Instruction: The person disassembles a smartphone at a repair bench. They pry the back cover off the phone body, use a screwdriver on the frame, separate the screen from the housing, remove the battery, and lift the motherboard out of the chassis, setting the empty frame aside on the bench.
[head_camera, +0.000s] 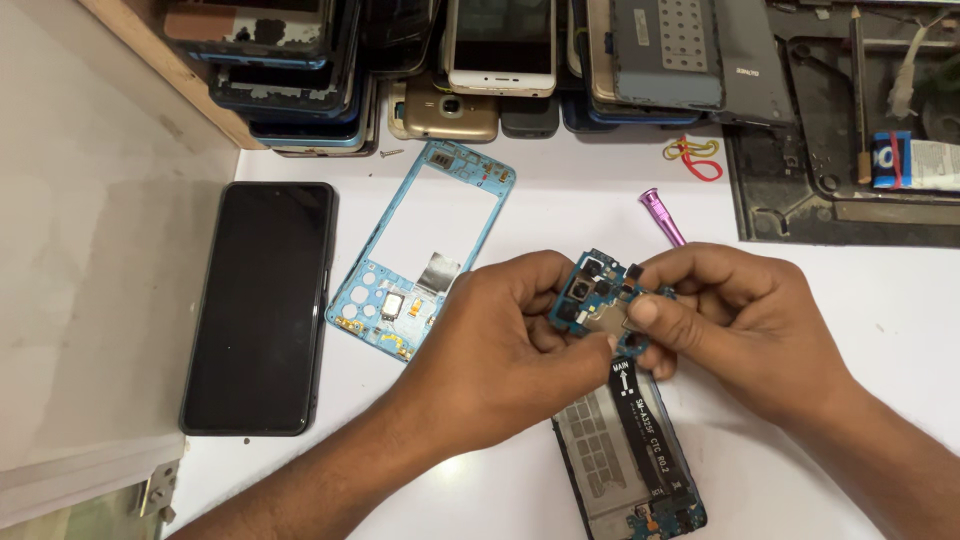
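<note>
Both of my hands hold a small blue phone circuit board (600, 300) with camera modules, lifted above the white table. My left hand (500, 340) grips its left side from below. My right hand (730, 320) pinches its right edge with thumb and fingers. Under the hands lies an opened phone body (630, 455) with a black flex cable running along it. A light blue phone mid-frame (425, 250) lies to the left of my hands. Further left a black phone (262, 305) rests screen up.
Stacks of old phones and back covers (450, 60) line the far edge. A purple screwdriver (662, 217) lies behind my right hand, with red and yellow rubber bands (695, 155) beyond it. A dark work mat (850, 200) with tools sits at the back right.
</note>
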